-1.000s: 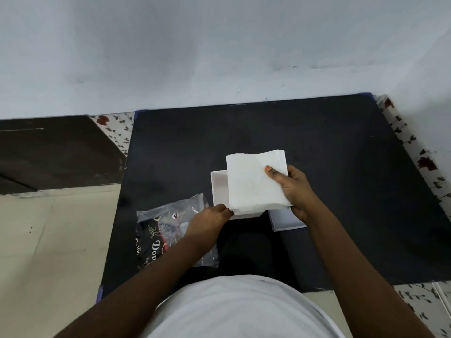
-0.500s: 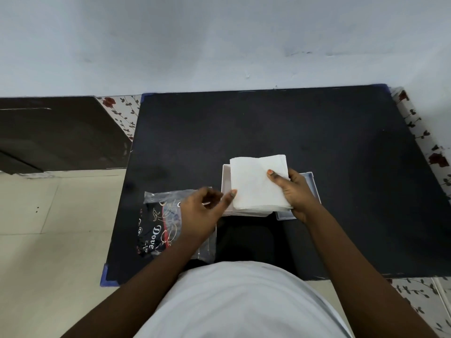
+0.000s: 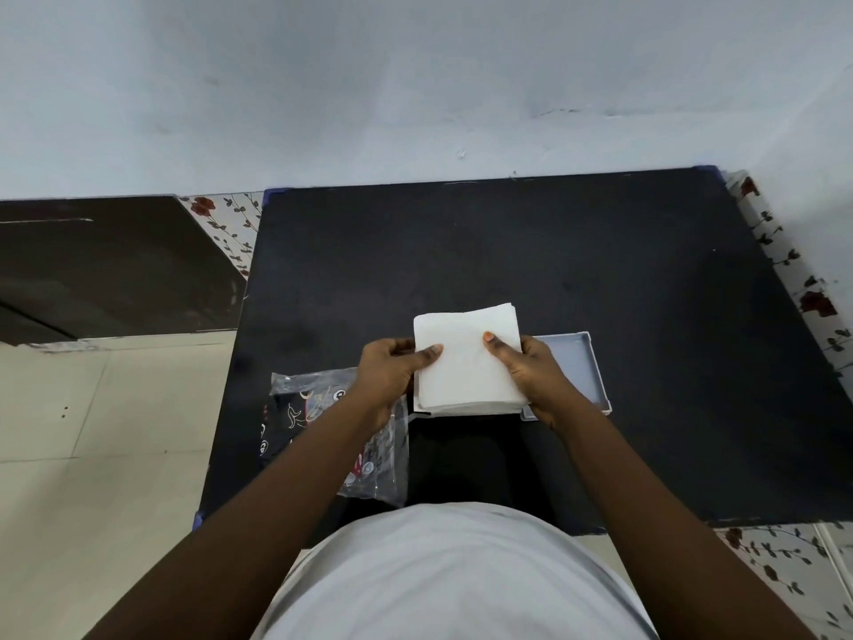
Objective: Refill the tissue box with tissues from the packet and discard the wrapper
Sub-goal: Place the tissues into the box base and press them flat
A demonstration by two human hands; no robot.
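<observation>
A square stack of white tissues (image 3: 466,358) is held over the white tissue box, which it almost wholly hides; only a thin white edge (image 3: 422,412) shows under its near side. My left hand (image 3: 392,374) grips the stack's left edge, thumb on top. My right hand (image 3: 531,367) grips its right edge, thumb on top. The box's grey-blue lid (image 3: 577,362) lies flat just to the right, partly behind my right hand. The clear and black plastic wrapper (image 3: 314,408) lies on the table to the left, under my left forearm.
The black table top (image 3: 507,251) stands against a pale wall, with open surface behind and to the right of the tissues. Flowered floor tiles (image 3: 803,288) run along its right side, and a beige floor (image 3: 92,431) lies to the left.
My left hand left the box's near-left corner and took hold of the stack's left edge. The stack now lies flat between both hands.
</observation>
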